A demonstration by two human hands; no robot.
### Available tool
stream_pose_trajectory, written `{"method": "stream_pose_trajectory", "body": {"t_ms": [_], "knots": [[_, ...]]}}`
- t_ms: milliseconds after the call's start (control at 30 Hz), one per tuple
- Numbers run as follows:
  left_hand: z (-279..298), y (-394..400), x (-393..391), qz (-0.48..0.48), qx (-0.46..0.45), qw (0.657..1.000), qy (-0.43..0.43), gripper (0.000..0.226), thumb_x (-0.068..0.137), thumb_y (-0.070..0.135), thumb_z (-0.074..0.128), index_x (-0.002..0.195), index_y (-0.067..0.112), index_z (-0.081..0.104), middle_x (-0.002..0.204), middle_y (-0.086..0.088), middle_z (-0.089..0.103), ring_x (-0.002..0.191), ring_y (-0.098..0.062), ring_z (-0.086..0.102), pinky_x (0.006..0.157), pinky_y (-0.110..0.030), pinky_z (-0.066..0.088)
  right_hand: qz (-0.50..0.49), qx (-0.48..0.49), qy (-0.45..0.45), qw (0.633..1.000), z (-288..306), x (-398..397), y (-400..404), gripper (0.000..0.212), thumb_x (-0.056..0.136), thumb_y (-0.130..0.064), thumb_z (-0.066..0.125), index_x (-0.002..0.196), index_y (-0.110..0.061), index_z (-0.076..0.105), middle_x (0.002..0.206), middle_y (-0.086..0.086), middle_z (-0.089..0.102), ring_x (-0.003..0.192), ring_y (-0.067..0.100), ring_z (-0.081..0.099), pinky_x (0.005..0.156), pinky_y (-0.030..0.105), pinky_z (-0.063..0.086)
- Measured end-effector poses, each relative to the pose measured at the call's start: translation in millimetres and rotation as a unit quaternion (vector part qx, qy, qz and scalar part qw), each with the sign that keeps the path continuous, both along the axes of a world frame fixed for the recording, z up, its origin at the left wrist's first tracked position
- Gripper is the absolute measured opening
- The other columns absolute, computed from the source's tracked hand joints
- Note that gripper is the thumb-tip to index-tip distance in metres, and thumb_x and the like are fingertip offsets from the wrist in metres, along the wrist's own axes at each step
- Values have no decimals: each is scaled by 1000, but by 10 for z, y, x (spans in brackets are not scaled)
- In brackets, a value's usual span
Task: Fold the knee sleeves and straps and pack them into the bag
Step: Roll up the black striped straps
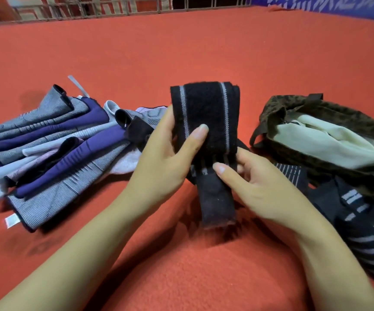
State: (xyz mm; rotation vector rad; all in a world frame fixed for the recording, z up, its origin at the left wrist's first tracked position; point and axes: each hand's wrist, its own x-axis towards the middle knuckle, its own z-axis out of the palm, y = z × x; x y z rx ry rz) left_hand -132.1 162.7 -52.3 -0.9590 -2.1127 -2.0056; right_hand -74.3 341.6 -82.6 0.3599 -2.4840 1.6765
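Observation:
I hold a black strap (pixel 206 113) with two grey stripes upright in the middle of the view. My left hand (pixel 170 151) grips its folded upper part, thumb across the front. My right hand (pixel 255 185) pinches the strap lower down, where a plain black end hangs toward me. A pile of grey and purple knee sleeves (pixel 53 142) lies at the left on the red surface. At the right stands a brown patterned bag (pixel 329 113), open, showing a pale lining. Dark sleeves with grey stripes (pixel 365 232) lie in front of the bag.
Everything rests on a red carpet-like surface (pixel 181 48). A metal grid fence (pixel 91 7) runs along the far edge, with a blue banner (pixel 338 5) at the far right.

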Motion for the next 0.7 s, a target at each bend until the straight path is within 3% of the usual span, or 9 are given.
{"method": "stream_pose_trajectory", "body": {"t_ms": [67, 133, 200, 267, 300, 367, 467, 567, 700], "knots": [[-16, -8, -16, 36, -17, 998, 44, 27, 105, 7, 59, 132, 8, 58, 122, -4, 70, 117, -16, 67, 104, -39, 52, 2, -75, -26, 997, 4, 1, -18, 40, 101, -39, 59, 140, -37, 51, 104, -2, 79, 99, 20, 76, 94, 56, 55], [-44, -6, -25, 61, -30, 995, 78, 29, 102, 4, 62, 131, 8, 59, 119, 0, 70, 113, -12, 67, 98, -31, 53, -13, -137, -49, 989, 14, -9, -3, 73, 95, -45, 64, 154, -49, 22, 99, 12, 79, 95, 37, 75, 97, 62, 52], [-79, 10, -29, 81, -48, 990, 107, 28, 101, 4, 64, 129, 9, 61, 116, 0, 69, 111, -18, 67, 96, -41, 55, -20, -141, -59, 988, 46, 1, 25, 85, 92, -48, 68, 151, -65, 8, 85, 31, 67, 72, 45, 66, 82, 58, 55], [-115, 15, -41, 82, -60, 987, 125, 28, 101, 5, 64, 128, 9, 62, 116, 0, 68, 112, -24, 66, 96, -52, 53, -10, -146, -60, 987, 92, 30, 38, 80, 97, -41, 66, 150, -64, 11, 79, 38, 57, 63, 31, 54, 69, 42, 49], [-126, 9, -54, 76, -63, 987, 127, 28, 101, 5, 64, 129, 10, 63, 117, -1, 67, 113, -25, 66, 97, -55, 52, -3, -166, -62, 984, 116, 42, 29, 75, 101, -36, 65, 153, -58, 16, 80, 33, 65, 67, 27, 61, 70, 39, 51], [-136, 3, -73, 61, -79, 987, 125, 29, 101, 5, 64, 130, 12, 63, 119, -5, 68, 115, -27, 65, 98, -56, 52, 4, -239, -66, 969, 141, 46, 9, 61, 101, -26, 60, 154, -36, 31, 93, 19, 77, 82, 27, 75, 76, 37, 59], [-137, -17, -72, 28, -125, 983, 132, 29, 104, 5, 57, 132, 11, 62, 122, -6, 68, 117, -22, 64, 102, -47, 51, -8, -325, -61, 944, 174, 27, -3, 41, 97, -18, 58, 138, -13, 53, 96, 18, 77, 85, 29, 77, 80, 38, 62], [-107, -26, -9, -46, -129, 988, 75, 31, 108, 9, 48, 138, 13, 57, 131, -1, 67, 126, -12, 61, 105, -31, 49, -28, -367, -86, 926, 208, 18, 42, 39, 94, -22, 58, 132, -13, 60, 95, 15, 78, 88, 24, 77, 80, 31, 61], [-78, -2, 39, -80, -114, 990, 21, 38, 106, 20, 51, 144, 15, 55, 139, 3, 65, 134, -16, 58, 110, -35, 48, -38, -349, -94, 932, 209, 15, 80, 29, 104, -18, 51, 130, -13, 64, 96, 12, 79, 88, 20, 76, 80, 28, 60]]}}
